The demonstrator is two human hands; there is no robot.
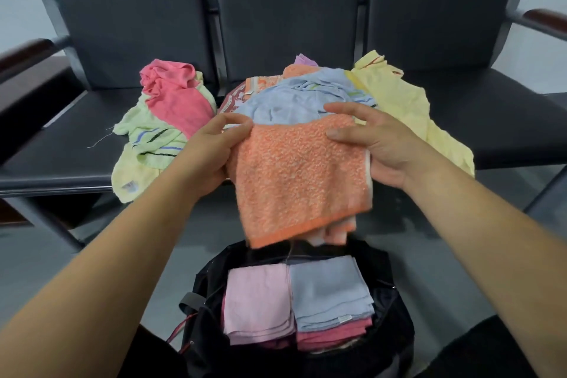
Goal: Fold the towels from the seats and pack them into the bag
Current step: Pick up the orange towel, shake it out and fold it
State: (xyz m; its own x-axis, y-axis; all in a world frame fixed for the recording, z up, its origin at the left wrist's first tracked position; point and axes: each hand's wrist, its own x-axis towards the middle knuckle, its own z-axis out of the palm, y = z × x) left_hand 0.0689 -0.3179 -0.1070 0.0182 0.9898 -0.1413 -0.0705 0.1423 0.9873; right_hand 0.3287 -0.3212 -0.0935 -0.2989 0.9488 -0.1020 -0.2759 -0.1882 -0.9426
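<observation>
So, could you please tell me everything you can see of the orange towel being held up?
The orange towel is looped terry cloth, orange flecked with white, with a plain orange band along its lower hem. It is folded into layers, roughly rectangular, and hangs in the air above the open black bag. The left hand pinches its upper left corner and the right hand its upper right edge, thumbs on the near face.
</observation>
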